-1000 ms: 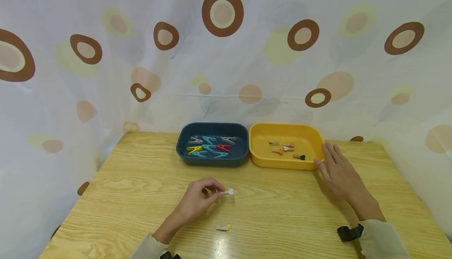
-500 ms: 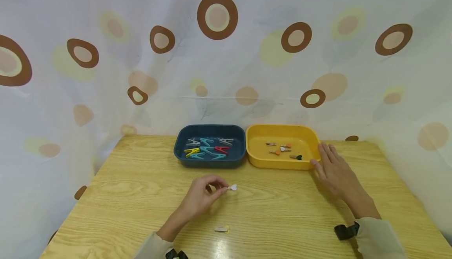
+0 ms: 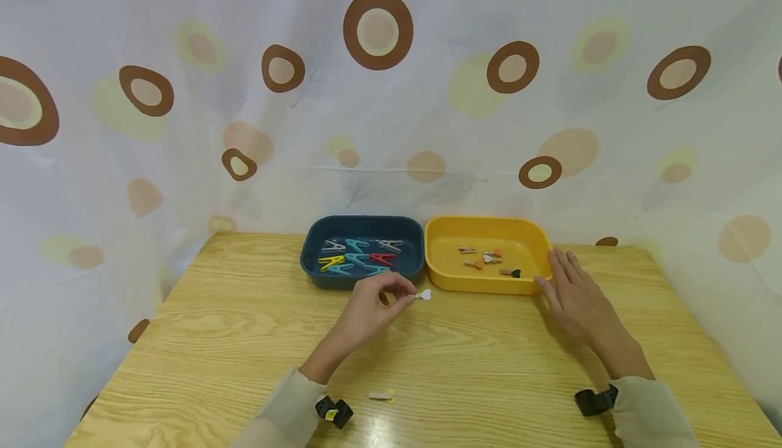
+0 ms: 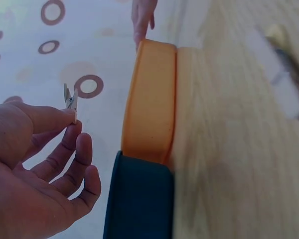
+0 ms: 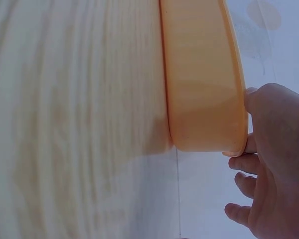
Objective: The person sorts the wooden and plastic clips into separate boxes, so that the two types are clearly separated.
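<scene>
My left hand (image 3: pixel 375 305) pinches a small clothespin with a white heart (image 3: pixel 423 295) between thumb and forefinger, just in front of the trays. In the left wrist view the clothespin (image 4: pixel 71 103) points up from the fingertips, its other fingers loosely bent. My right hand (image 3: pixel 580 305) touches the right front corner of the yellow tray (image 3: pixel 489 284), thumb at the rim and fingers along the outer side. Inside that tray lie several small wooden clothespins, some with hearts, including a dark green one (image 3: pixel 515 273). Another small clothespin with a yellow piece (image 3: pixel 381 396) lies on the table near me.
A dark blue tray (image 3: pixel 311 268) stands against the yellow one on its left, holding several larger plastic clothespins, among them a red one (image 3: pixel 382 259) and a yellow one (image 3: pixel 332 261). The wooden table (image 3: pixel 214 339) ends at a patterned curtain (image 3: pixel 427 108) behind the trays.
My left hand has carried the white-heart clothespin forward and right, up to the front of the trays. The right hand stays at the yellow tray's corner. The view has shifted slightly.
</scene>
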`<act>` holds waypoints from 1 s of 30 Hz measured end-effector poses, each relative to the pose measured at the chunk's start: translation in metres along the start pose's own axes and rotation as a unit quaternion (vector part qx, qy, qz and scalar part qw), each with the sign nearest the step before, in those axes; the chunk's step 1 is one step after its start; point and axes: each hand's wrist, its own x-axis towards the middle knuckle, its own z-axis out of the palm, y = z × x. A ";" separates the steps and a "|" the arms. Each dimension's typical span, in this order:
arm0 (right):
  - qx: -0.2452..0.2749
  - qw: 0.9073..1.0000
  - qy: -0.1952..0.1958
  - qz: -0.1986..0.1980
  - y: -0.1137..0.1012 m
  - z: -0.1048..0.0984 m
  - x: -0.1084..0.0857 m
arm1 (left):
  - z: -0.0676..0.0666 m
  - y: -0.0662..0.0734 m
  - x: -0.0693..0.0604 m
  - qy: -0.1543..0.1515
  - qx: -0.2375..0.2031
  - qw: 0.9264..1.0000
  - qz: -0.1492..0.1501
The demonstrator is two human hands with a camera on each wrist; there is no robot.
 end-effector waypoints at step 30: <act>-0.001 1.000 -0.005 0.003 0.002 0.001 0.001 | 0.036 0.014 0.105 -0.025 0.044 0.998 -0.030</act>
